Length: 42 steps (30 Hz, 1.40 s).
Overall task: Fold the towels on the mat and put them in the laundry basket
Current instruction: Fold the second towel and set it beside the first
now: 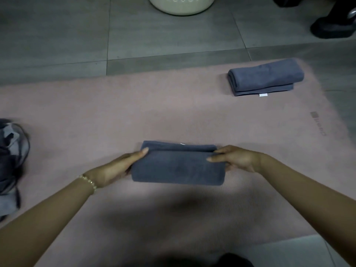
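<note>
a folded dark blue towel (178, 166) lies in the lower middle of the frame, on the pink mat (134, 112). the left hand (115, 168) holds its left end, thumb laid over the top edge; the other fingers are tucked out of sight beneath the cloth, so their spread cannot be told. the right hand (237, 158) holds the right end, with one digit stretched along the top and the rest curled around the edge. the picture is blurred here, and the towel seems to rest on the mat rather than hang above it. a beaded bracelet (89, 182) sits on the left wrist. a second towel (264, 78), also folded, lies on the mat in the upper right, well apart from the hands. the pale laundry basket (182, 6) stands on the grey tile floor (57, 35) at the top edge, beyond the mat. a loose heap of grey-blue cloth (9, 160) sits at the left edge. a dark shoe (333, 27) shows in the upper right corner.
</note>
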Tool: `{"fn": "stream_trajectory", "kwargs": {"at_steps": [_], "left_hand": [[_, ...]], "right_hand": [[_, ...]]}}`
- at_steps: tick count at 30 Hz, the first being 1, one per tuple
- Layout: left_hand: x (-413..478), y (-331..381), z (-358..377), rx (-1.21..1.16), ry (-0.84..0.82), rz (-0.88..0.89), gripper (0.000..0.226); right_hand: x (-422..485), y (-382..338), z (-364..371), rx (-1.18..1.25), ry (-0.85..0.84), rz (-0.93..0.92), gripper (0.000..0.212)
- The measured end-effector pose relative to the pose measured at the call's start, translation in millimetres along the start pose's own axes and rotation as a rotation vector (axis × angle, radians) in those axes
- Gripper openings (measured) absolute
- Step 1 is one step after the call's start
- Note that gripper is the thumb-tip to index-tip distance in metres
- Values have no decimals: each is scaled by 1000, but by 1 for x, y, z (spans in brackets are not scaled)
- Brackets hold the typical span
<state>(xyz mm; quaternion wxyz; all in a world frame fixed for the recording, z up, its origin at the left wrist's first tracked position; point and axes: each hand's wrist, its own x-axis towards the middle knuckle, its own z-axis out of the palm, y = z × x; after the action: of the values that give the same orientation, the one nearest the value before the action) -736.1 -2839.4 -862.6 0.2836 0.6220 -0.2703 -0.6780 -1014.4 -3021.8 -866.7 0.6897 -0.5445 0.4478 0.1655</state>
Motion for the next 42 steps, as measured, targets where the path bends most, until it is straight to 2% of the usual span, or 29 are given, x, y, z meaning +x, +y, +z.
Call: {"fn": "stream_trajectory", "kwargs": {"at_steps": [1, 2, 5, 6, 9, 13, 19, 21, 23, 25, 26, 28, 30, 32, 34, 38, 42], "left_hand": [[-1, -6, 3, -51, 74, 37, 84], [1, -13, 6, -28, 150, 82, 77], [9, -19, 22, 65, 409, 189, 14], [14, -21, 25, 89, 493, 213, 10], [25, -21, 31, 103, 667, 226, 17], [34, -31, 34, 93, 746, 184, 30], [37, -36, 41, 153, 819, 98, 38], [35, -36, 42, 167, 886, 104, 35], [27, -37, 41, 230, 1001, 157, 41], [20, -37, 40, 458, 1096, 342, 48], [20, -36, 41, 633, 1084, 457, 45], [29, -35, 46, 964, 941, 599, 42], [42, -42, 52, 1111, 817, 561, 45], [48, -49, 53, 1079, 776, 481, 52], [51, -52, 50, 1012, 753, 474, 57], [54, -48, 46, 877, 757, 541, 47], [50, -49, 49, 632, 762, 455, 53]], "right_hand": [[3, 2, 1, 117, 64, -12, 33], [5, 4, 3, 224, 130, -31, 33], [11, 12, 24, 473, 380, -133, 38], [14, 15, 35, 509, 488, -170, 40], [18, 23, 64, 423, 803, -287, 35], [27, 26, 75, 197, 966, -404, 27], [40, 31, 74, 8, 982, -255, 28], [38, 30, 76, -43, 1005, -221, 33], [36, 30, 76, -128, 1072, -281, 39], [34, 31, 77, -344, 1144, -417, 45], [34, 29, 80, -477, 1147, -504, 47], [37, 22, 88, -720, 1058, -662, 49], [46, 12, 100, -884, 870, -726, 58], [54, 8, 107, -968, 717, -707, 64], [58, 10, 101, -979, 664, -658, 62], [55, 22, 84, -981, 751, -613, 66], [50, 34, 66, -953, 743, -528, 78]]}}
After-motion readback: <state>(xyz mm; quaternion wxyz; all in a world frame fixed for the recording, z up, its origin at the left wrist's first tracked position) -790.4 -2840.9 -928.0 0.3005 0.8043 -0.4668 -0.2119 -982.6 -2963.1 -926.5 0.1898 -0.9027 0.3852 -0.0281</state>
